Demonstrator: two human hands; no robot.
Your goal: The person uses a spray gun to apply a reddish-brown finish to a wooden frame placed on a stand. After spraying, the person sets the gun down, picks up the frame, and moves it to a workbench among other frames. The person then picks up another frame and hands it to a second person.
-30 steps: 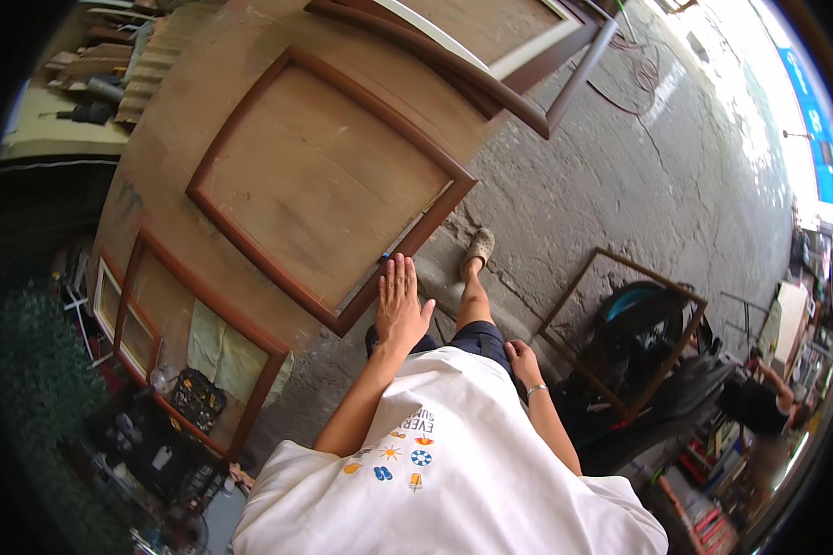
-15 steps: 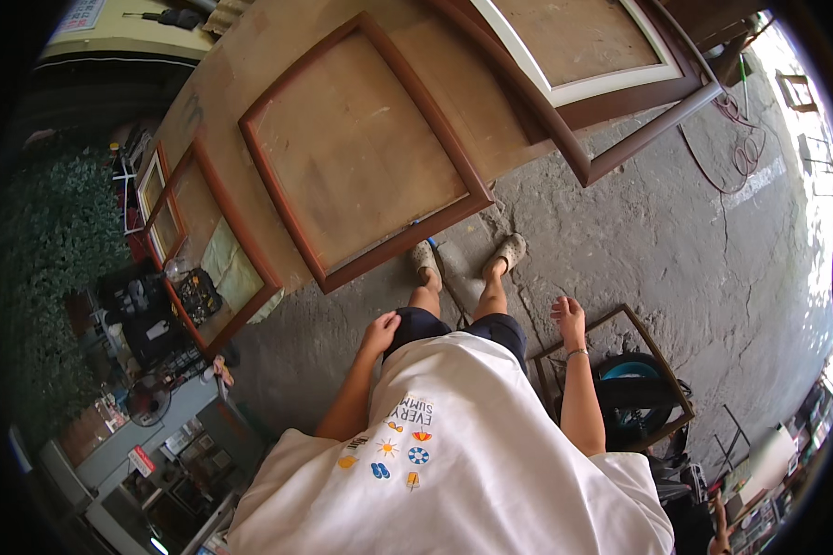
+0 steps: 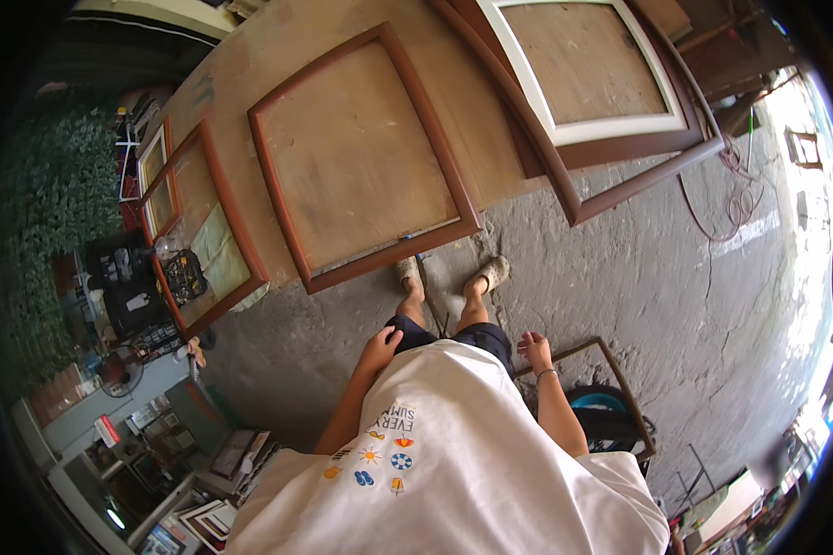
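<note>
Both my hands hang empty at my sides. My left hand (image 3: 380,349) is beside the dark shorts (image 3: 414,334) at my left thigh, fingers loosely bent. A little out from my right thigh, my right hand (image 3: 534,350) has its fingers partly spread. In front of me a large reddish-brown frame (image 3: 370,263) lies on the brown worktable (image 3: 236,74), its lower rail at the near edge. A thin strip with a blue end (image 3: 407,237) lies along that rail. Neither hand touches the frame.
At right, a white frame (image 3: 620,128) lies by a dark brown frame (image 3: 652,181) that overhangs the table. More brown frames (image 3: 233,199) and a black tray of small parts (image 3: 185,277) are left. Another frame (image 3: 627,393) stands on the floor near my right arm.
My view has shifted a little, so the frames and floor sit differently in it. My right hand appears lower and closer to my body; my left hand stays by the thigh.
</note>
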